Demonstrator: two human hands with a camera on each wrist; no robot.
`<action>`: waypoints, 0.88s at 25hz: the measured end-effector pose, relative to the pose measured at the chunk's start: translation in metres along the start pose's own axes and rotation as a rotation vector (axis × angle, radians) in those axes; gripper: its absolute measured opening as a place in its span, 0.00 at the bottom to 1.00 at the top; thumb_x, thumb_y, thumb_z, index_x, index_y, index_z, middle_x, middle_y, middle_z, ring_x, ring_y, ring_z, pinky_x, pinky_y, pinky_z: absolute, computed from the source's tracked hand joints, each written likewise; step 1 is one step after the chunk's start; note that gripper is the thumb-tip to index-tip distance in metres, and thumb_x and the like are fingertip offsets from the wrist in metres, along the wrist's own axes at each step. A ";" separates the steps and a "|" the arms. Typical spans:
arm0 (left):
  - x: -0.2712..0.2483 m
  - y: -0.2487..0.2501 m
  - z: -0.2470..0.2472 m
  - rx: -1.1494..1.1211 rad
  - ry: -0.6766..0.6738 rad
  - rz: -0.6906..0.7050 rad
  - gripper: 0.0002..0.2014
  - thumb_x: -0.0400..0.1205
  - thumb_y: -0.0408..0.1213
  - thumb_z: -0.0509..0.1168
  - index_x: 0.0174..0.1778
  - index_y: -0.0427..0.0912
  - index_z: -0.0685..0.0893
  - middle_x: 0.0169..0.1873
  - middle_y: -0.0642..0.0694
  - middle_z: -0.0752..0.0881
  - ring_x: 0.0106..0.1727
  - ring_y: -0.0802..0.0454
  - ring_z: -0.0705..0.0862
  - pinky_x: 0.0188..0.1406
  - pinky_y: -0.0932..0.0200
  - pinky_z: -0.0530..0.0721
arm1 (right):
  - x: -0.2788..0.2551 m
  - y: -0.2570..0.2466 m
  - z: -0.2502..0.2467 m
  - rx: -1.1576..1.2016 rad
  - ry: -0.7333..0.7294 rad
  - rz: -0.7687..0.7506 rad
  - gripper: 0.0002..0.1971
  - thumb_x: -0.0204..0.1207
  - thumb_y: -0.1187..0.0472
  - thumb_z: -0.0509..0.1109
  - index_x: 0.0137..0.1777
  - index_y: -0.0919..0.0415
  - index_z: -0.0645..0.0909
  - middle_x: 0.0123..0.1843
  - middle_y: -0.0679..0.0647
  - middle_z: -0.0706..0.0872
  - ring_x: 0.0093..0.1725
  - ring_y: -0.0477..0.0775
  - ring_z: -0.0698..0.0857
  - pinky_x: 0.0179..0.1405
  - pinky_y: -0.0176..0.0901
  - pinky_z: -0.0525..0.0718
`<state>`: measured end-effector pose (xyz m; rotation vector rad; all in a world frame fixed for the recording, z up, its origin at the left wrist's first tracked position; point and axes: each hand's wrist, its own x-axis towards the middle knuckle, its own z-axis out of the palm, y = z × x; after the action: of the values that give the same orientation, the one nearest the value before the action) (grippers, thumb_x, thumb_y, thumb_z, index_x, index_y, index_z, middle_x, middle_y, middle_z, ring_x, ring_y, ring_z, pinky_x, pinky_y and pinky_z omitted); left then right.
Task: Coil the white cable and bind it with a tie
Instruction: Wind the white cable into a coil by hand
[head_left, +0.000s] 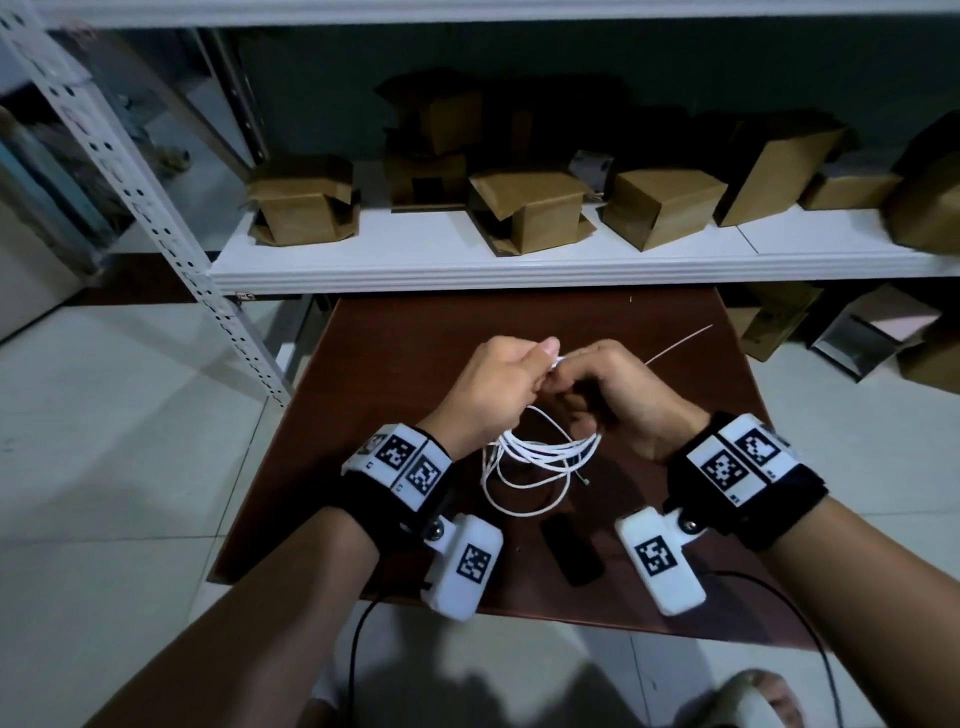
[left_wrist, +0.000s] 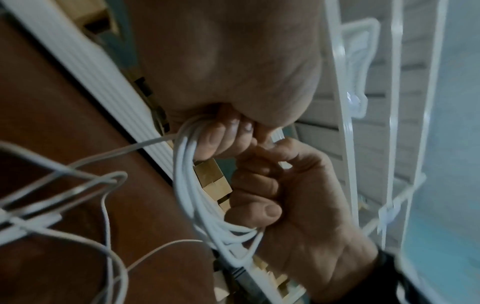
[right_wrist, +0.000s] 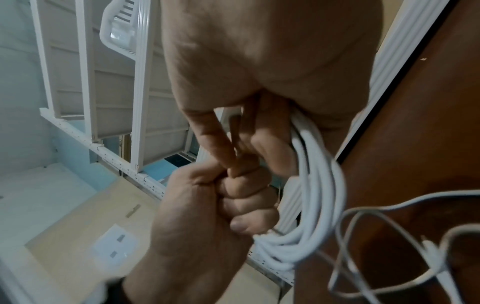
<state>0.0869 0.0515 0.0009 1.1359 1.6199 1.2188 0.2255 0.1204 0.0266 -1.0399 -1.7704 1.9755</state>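
The white cable (head_left: 540, 453) is gathered into several loops that hang between my two hands above the brown table (head_left: 395, 364). My left hand (head_left: 537, 361) grips the top of the bundle (left_wrist: 192, 185), fingers curled round the strands. Close beside it, my right hand (head_left: 574, 387) holds the same bundle (right_wrist: 319, 185), its curled fingers (left_wrist: 262, 209) clamped over the strands. Loose loops sag onto the table, and the cable's free end (head_left: 586, 484) sticks out to the right. A thin white tie (head_left: 680, 343) lies on the table beyond my right hand.
A black oblong object (head_left: 571, 551) lies on the table near its front edge. Behind the table a white shelf (head_left: 519, 270) carries several cardboard boxes (head_left: 530, 213). A perforated metal upright (head_left: 156, 208) stands at the left. More boxes sit on the floor at the right.
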 end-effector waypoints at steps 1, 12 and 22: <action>-0.001 0.002 0.001 -0.166 -0.021 -0.039 0.27 0.93 0.48 0.61 0.24 0.48 0.75 0.18 0.52 0.65 0.16 0.59 0.60 0.18 0.64 0.57 | 0.000 -0.002 0.001 0.063 0.030 -0.019 0.04 0.65 0.66 0.70 0.30 0.62 0.80 0.25 0.51 0.59 0.25 0.49 0.56 0.22 0.41 0.58; 0.000 0.008 -0.007 -0.721 -0.225 -0.079 0.21 0.94 0.50 0.55 0.38 0.43 0.75 0.21 0.58 0.61 0.20 0.62 0.58 0.28 0.61 0.59 | 0.005 -0.008 -0.003 0.602 0.213 -0.048 0.20 0.70 0.68 0.65 0.32 0.49 0.57 0.24 0.47 0.52 0.23 0.47 0.49 0.18 0.38 0.56; -0.002 0.015 -0.010 -0.577 -0.016 -0.025 0.23 0.94 0.44 0.57 0.32 0.43 0.69 0.20 0.54 0.58 0.18 0.60 0.53 0.16 0.65 0.50 | -0.006 -0.014 -0.002 0.422 -0.054 -0.005 0.21 0.80 0.65 0.61 0.26 0.53 0.62 0.20 0.50 0.57 0.19 0.50 0.55 0.35 0.45 0.81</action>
<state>0.0813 0.0492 0.0175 0.7502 1.1468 1.5223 0.2276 0.1205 0.0422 -0.8443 -1.2896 2.2558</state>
